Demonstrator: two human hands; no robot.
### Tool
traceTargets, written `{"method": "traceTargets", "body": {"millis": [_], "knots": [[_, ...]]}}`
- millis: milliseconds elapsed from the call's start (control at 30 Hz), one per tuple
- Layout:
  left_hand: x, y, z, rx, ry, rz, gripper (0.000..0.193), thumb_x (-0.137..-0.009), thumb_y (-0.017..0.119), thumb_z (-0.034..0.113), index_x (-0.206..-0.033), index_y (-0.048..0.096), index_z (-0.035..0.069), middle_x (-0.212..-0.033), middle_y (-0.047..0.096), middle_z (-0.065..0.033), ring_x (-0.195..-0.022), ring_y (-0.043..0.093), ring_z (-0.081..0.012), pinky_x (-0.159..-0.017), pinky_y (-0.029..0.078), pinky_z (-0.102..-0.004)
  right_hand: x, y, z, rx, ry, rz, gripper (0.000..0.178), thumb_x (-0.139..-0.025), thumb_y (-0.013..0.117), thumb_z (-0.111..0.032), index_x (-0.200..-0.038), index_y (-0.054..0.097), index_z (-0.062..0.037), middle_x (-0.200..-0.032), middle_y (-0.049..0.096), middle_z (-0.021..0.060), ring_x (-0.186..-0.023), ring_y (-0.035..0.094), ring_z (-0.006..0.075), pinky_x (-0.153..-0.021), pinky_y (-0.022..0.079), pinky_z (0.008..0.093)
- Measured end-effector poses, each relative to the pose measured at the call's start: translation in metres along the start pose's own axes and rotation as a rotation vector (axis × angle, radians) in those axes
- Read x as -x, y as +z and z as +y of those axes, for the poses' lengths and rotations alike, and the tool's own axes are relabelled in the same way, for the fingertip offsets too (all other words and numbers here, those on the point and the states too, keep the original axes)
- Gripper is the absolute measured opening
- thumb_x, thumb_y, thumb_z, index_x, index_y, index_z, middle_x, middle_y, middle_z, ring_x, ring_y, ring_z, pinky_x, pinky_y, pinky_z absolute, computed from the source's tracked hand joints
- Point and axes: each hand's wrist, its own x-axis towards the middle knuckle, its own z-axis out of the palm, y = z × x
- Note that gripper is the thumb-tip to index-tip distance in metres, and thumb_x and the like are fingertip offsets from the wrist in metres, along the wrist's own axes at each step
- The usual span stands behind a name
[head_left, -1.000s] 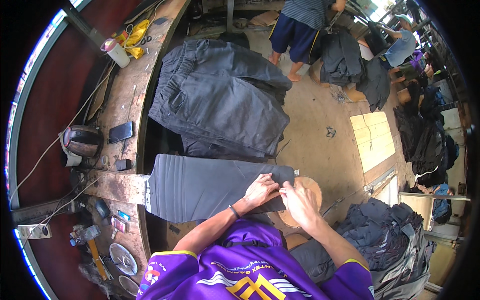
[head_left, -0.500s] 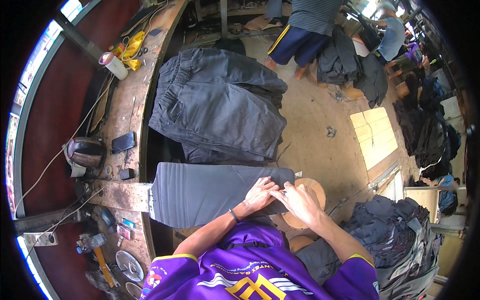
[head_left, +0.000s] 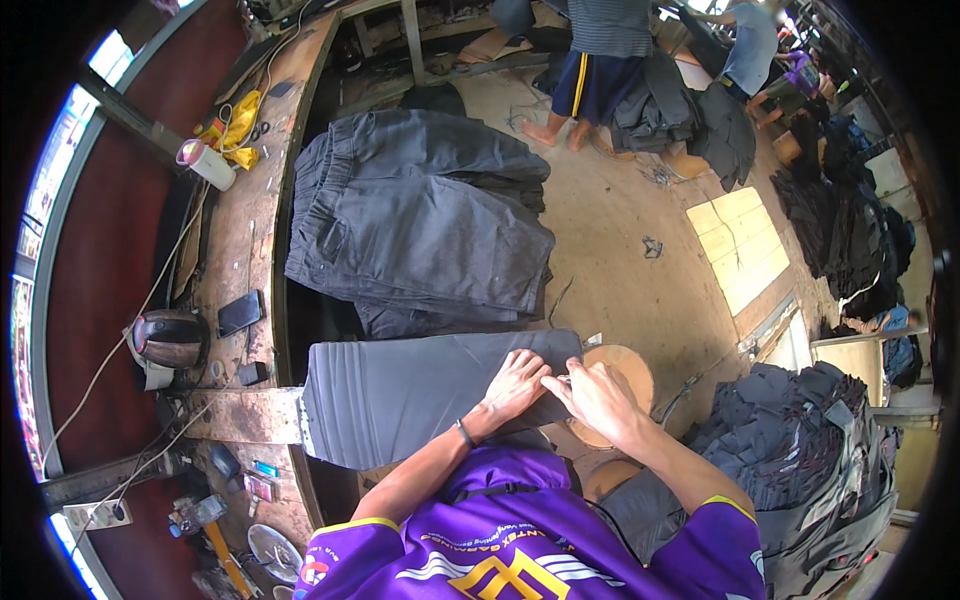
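Grey board (head_left: 400,390): fingers (head_left: 524,364) near right end; floor (head_left: 640,290) stretches beyond edge.

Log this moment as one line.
left hand: on grey board, right end; right hand: close beside left; dark garments: beyond board

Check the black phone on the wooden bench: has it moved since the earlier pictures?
No. Judged against the wooden bench, the black phone lies in the same place.

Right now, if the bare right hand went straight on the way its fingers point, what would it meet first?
The bare right hand would probably meet the bare left hand with the black wristband first, over the long, dark grey, cloth-like board. They look very close; depth and touch are unclear.
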Motion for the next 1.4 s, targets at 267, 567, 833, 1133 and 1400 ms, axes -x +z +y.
{"method": "traceTargets", "body": {"millis": [267, 567, 833, 1133, 1400], "knots": [[-0.010, -0.010, 0.005, -0.110, -0.003, -0.272, 0.023, -0.098, 0.062, 0.028, -0.115, 0.062, 0.012, -0.104, 0.059, -0.0050, -0.109, 0.054, -0.0259, -0.089, 0.044, -0.0425, 0.023, -0.046, 0.016, 0.038, 0.080, 0.064, 0.033, -0.096, 0.068, -0.036, -0.108, 0.071, -0.0053, -0.095, 0.073, 0.0214, -0.090, 0.072, 0.0389, -0.077, 0.057, 0.0491], [-0.031, -0.002, 0.009, -0.230, -0.017, -0.474, 0.026, -0.100, 0.059, 0.031, -0.107, 0.060, 0.007, -0.096, 0.066, -0.0101, -0.101, 0.061, -0.0278, -0.076, 0.052, -0.0449, 0.021, -0.054, 0.037, -0.202, 0.103, 0.406, 0.035, -0.100, 0.064, -0.036, -0.115, 0.070, -0.0050, -0.106, 0.073, 0.0189, -0.097, 0.071, 0.0380, -0.082, 0.056, 0.0467], [-0.030, -0.005, 0.017, -0.304, -0.027, -0.476, 0.023, -0.093, 0.064, 0.029, -0.100, 0.067, 0.007, -0.098, 0.068, -0.0095, -0.105, 0.062, -0.0277, -0.076, 0.052, -0.0464, 0.006, -0.002, 0.043, -0.466, 0.001, 0.550, 0.027, -0.100, 0.065, -0.020, -0.117, 0.067, 0.0017, -0.101, 0.074, 0.0213, -0.089, 0.074, 0.0318, -0.077, 0.056, 0.0383], [-0.020, 0.006, 0.017, -0.296, -0.170, -0.512, 0.041, -0.095, 0.061, 0.035, -0.126, 0.069, 0.009, -0.127, 0.067, -0.0136, -0.121, 0.058, -0.0318, -0.092, 0.047, -0.0624, -0.040, 0.067, 0.023, -0.827, -0.038, 0.582, 0.036, -0.102, 0.064, -0.034, -0.118, 0.068, -0.0028, -0.106, 0.074, 0.0226, -0.099, 0.073, 0.0391, -0.082, 0.057, 0.0434], [-0.014, -0.012, -0.010, 0.082, -0.306, -0.409, 0.035, -0.093, 0.063, 0.024, -0.122, 0.063, 0.003, -0.111, 0.070, -0.0249, -0.105, 0.068, -0.0427, -0.090, 0.050, -0.0584, -0.062, 0.075, -0.011, -0.843, -0.059, 0.798, 0.033, -0.103, 0.063, -0.027, -0.124, 0.065, -0.0014, -0.109, 0.073, 0.0193, -0.097, 0.074, 0.0294, -0.080, 0.057, 0.0376]]}}
